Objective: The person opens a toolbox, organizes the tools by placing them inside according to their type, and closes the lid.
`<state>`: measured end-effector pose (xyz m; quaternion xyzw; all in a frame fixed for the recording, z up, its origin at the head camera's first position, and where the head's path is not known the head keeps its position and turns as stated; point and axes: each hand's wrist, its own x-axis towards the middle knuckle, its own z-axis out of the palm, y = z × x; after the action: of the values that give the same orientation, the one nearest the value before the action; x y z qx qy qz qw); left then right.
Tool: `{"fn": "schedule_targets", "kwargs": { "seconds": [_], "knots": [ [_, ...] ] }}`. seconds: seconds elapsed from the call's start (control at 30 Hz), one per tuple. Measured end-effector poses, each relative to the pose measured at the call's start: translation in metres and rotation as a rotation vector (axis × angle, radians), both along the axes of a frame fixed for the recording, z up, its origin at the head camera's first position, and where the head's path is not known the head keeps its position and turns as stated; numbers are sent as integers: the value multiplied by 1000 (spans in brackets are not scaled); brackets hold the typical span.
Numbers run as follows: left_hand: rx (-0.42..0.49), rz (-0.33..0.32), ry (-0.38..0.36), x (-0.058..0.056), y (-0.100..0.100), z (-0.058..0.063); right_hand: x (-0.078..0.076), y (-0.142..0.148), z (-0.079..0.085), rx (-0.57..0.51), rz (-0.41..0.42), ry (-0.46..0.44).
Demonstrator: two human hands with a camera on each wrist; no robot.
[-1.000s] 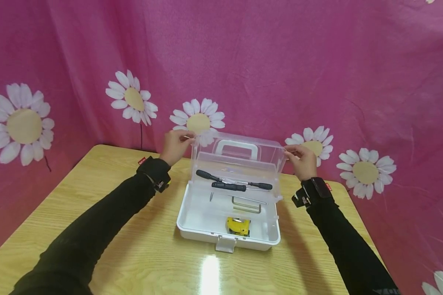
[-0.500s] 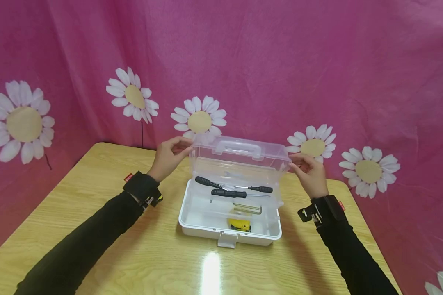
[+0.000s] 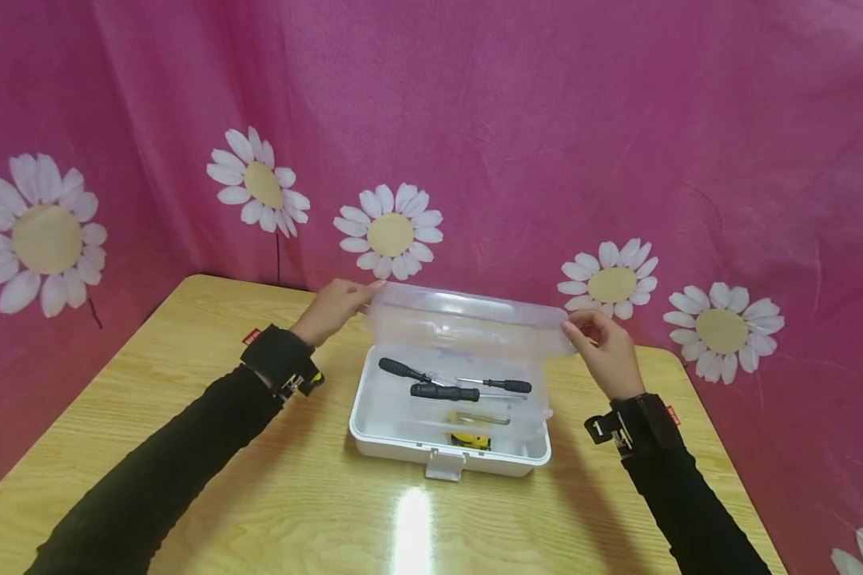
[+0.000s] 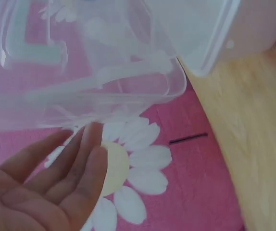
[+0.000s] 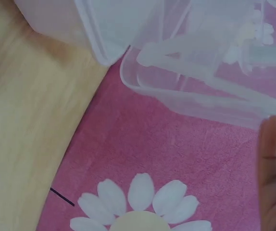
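A white toolbox [image 3: 381,451] with a clear plastic lid [image 3: 467,305] stands on the table, its lid tipped partly forward over the back. At the lid's left corner my left hand [image 3: 334,310] pinches the edge; the left wrist view has its fingertips right at the rim. My right hand [image 3: 604,351] pinches the opposite corner, thumb in front. A translucent tray carries three black-handled screwdrivers [image 3: 444,392]. Beneath, inside the base, lie an L-shaped hex key [image 3: 482,419] and a yellow tape measure [image 3: 471,441], both partly veiled by the tray.
The wooden table [image 3: 295,495] extends around the toolbox. Behind it hangs a pink curtain [image 3: 489,144] with large daisies, close to the table's far edge. The box's white latch [image 3: 445,465] hangs down at the front.
The lid has swung forward and down, both hands travelling with it. The tray has lowered with its screwdrivers, now covering more of the hex key and tape measure.
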<state>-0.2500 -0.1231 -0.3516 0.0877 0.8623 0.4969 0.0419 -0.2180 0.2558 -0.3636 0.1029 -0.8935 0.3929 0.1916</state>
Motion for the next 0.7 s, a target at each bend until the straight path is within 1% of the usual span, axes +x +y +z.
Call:
{"fn": "schedule_targets", "kwargs": {
  "seconds": [0.07,0.13,0.27,0.37,0.57,0.63,0.7],
  "knots": [
    [-9,-23,-21,2,-1,-2,4,1,-3,22,6,-41],
    [-7,-46,-21,6,-2,-4,7,2,-6,37,14,-74],
    [9,-68,3,18,-2,-10,16,5,-8,48,20,-166],
    [8,-70,20,26,-1,-17,22,5,-8,59,35,-228],
    [-46,-65,62,36,1,-32,27,4,-13,23,107,-294],
    [-74,-68,81,40,1,-35,29,3,-15,16,135,-304],
    [-99,-81,105,44,1,-39,31,3,-17,26,146,-305]
  ]
}}
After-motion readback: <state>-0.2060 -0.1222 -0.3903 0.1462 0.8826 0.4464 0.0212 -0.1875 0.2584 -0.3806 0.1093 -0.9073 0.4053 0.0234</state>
